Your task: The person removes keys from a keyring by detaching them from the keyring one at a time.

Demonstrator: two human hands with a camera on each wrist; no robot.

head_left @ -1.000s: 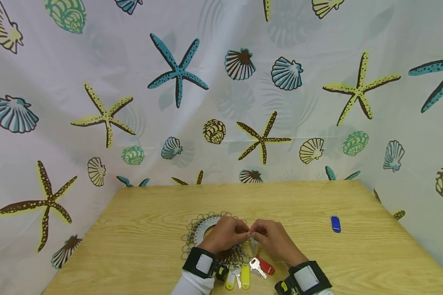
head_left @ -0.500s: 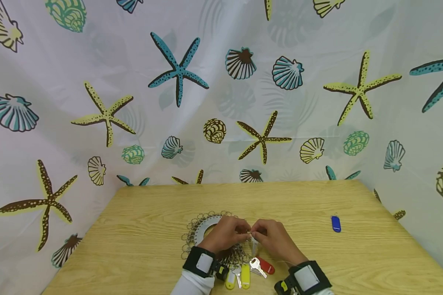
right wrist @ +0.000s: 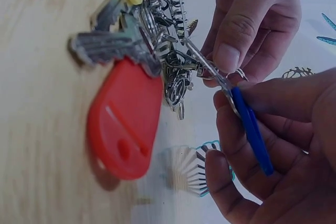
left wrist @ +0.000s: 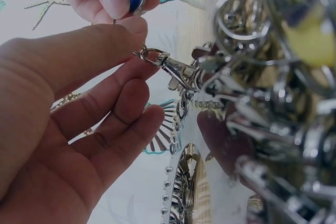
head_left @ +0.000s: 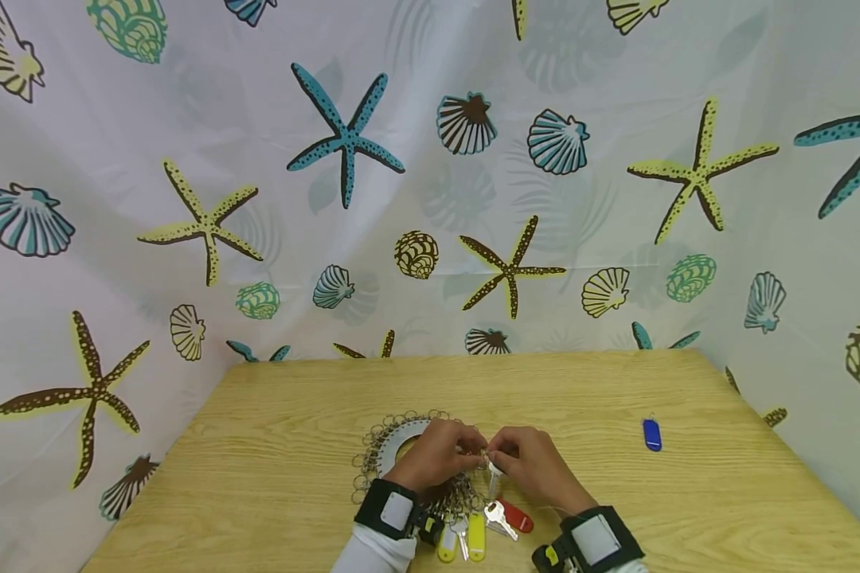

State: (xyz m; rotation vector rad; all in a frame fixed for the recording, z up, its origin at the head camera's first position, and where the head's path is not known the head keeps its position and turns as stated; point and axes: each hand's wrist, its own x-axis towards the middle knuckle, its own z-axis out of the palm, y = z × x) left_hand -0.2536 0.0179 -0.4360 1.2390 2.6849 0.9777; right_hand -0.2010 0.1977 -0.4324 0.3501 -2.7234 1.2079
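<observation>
My left hand (head_left: 437,454) pinches a small split ring at the end of a swivel clasp (left wrist: 176,71). That clasp hangs off a round metal key holder (head_left: 396,446), whose rim is crowded with rings and clasps. My right hand (head_left: 533,465) pinches a blue key tag (right wrist: 253,132) with a silver key (right wrist: 207,64) beside it; in the head view the key (head_left: 494,482) points down between the hands. The fingertips of both hands meet at the split ring (right wrist: 241,74), and the thumbs cover part of it.
A red key tag (head_left: 517,517) with a silver key (head_left: 500,519) lies just below the hands, next to yellow tags (head_left: 476,537) and another key (head_left: 462,536). Farther right on the wooden table (head_left: 294,414) is a second blue tag (head_left: 652,435). A shell-patterned curtain (head_left: 430,239) surrounds the table.
Both hands stay nearly in place with small finger movements. The key hanging by my right hand has turned slightly, and its head shows more clearly.
</observation>
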